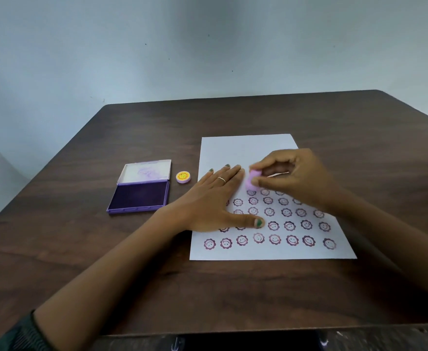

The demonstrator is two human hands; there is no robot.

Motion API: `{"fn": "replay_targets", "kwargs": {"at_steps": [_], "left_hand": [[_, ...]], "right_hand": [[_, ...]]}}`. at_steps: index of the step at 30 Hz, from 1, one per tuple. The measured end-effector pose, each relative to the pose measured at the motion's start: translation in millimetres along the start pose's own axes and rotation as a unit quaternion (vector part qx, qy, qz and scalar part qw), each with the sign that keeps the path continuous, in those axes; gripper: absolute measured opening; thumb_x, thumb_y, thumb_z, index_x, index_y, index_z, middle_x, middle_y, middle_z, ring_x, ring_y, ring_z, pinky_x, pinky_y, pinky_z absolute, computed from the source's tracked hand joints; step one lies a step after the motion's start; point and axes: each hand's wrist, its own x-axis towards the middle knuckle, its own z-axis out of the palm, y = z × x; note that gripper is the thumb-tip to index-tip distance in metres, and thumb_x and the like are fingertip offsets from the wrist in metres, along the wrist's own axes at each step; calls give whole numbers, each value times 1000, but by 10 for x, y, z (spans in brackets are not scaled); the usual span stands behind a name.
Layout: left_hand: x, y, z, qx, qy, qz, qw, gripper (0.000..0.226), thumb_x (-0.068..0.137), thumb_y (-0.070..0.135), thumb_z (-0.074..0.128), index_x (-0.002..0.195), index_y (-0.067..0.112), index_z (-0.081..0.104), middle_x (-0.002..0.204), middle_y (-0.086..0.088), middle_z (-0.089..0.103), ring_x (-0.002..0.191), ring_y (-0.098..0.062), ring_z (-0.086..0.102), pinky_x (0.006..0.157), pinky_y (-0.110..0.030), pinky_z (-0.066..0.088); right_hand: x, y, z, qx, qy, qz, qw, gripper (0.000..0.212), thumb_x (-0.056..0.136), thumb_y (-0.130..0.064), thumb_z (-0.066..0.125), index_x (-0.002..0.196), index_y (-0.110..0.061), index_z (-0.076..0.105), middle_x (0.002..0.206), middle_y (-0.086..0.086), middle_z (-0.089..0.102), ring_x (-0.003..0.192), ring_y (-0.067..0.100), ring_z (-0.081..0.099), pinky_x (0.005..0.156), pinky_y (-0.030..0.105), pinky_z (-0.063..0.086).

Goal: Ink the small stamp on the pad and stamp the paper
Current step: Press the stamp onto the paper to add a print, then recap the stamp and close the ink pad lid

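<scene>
The right hand (287, 173) pinches the small pink stamp (252, 179) at the top row of smiley prints on the paper (246, 148); the left hand (214, 196) lies flat, fingers straight, pinning the sheet. A tilted stamp could smear the print. The ink pad (139, 196) sits open on the worktop (131, 274)

Right hand (294, 176) pinches small pink stamp (252, 179) over white paper (246, 148) w/ rows of purple smiley prints; left hand (215, 198) lies flat on sheet. Open purple ink pad (138, 197) & round yellow-faced cap (183, 177) sit left on dark wood table (157, 274).
</scene>
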Motion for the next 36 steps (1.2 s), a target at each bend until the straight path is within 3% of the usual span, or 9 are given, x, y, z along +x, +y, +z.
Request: {"fn": "replay_targets", "kwargs": {"at_steps": [4, 9, 15, 17, 20, 26, 30, 36], "left_hand": [[-10, -11, -1, -10, 6, 4, 1000, 106, 78, 73, 47, 152, 21, -7, 162, 4, -10, 148, -10, -12, 113, -27, -13], [7, -23, 8, -23, 15, 8, 1000, 106, 76, 72, 48, 153, 21, -5, 163, 5, -7, 148, -9, -9, 113, -25, -11], [-49, -91, -217, -50, 153, 16, 987, 98, 72, 78, 46, 151, 26, 20, 159, 5, 24, 145, -17, 20, 112, -28, 9], [-99, -192, -321, -40, 204, -4, 978, 92, 75, 74, 50, 149, 28, 23, 156, 3, 32, 141, -20, 28, 110, -33, 19], [-163, -375, -440, -10, 236, -39, 971, 83, 79, 65, 56, 147, 28, 28, 153, 1, 37, 138, -19, 33, 113, -39, 23], [-216, -596, -539, 53, 197, -112, 973, 61, 79, 64, 57, 132, 34, 49, 141, 4, 50, 130, -21, 43, 115, -44, 20], [-237, -646, -552, 87, 167, -128, 974, 53, 79, 64, 57, 125, 38, 53, 123, 11, 57, 121, -18, 42, 103, -38, 22], [-252, -668, -526, 85, 153, -121, 977, 31, 80, 56, 60, 107, 40, 57, 99, 16, 51, 112, -13, 43, 92, -34, 19]], "right_hand": [[-24, 53, -106, 246, 156, 56, 955, 28, 61, -16, 79, 88, -12, 72, 83, 2, 77, 82, 19, 71, 74, 25, 58], [-2, 45, -185, 388, 194, 103, 895, 27, 62, -10, 75, 88, -6, 68, 79, 3, 76, 79, 18, 71, 72, 23, 57], [162, -84, -117, 442, 208, 110, 866, 24, 64, -6, 72, 87, -4, 67, 76, 6, 76, 83, 22, 72, 72, 24, 57], [281, -152, -54, 457, 210, 110, 858, 17, 70, 0, 70, 87, -2, 65, 74, 8, 76, 81, 23, 72, 72, 25, 58], [475, -230, 63, 474, 220, 123, 844, 12, 74, 6, 67, 84, -1, 64, 68, 8, 75, 74, 21, 73, 68, 25, 58], [655, -175, 256, 477, 215, 134, 842, 15, 73, 5, 70, 84, -4, 66, 71, 9, 76, 78, 24, 73, 70, 26, 58], [593, -77, 263, 466, 218, 149, 844, 15, 73, 4, 70, 85, -5, 67, 72, 8, 76, 79, 24, 73, 70, 26, 59], [566, -112, 245, 478, 224, 149, 836, 14, 73, 5, 70, 84, -3, 66, 71, 9, 76, 78, 23, 73, 70, 26, 59]]}}
